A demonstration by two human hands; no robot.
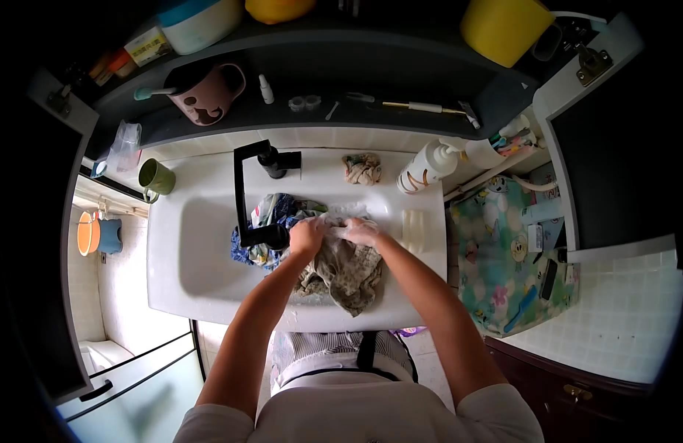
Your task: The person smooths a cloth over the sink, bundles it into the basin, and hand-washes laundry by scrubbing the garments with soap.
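Observation:
My left hand (306, 236) and my right hand (362, 232) are close together over the sink (201, 251), both closed on a wet, grey-brown patterned garment (349, 277). White suds cover the fingers and the cloth between them. The lower part of this garment hangs in folds toward the sink's front edge. Bunched to the left lies a blue, white and red patterned cloth (282, 210), partly hidden by the black faucet (242, 192) and my left hand. The garment's exact kind cannot be made out.
A crumpled small cloth (362, 169), a white pump bottle (428, 167) and a pale soap bar (413, 230) sit on the right side of the sink. A green mug (156, 180) stands at the left corner. Above runs a dark shelf (297, 122) with a pink cup (208, 96).

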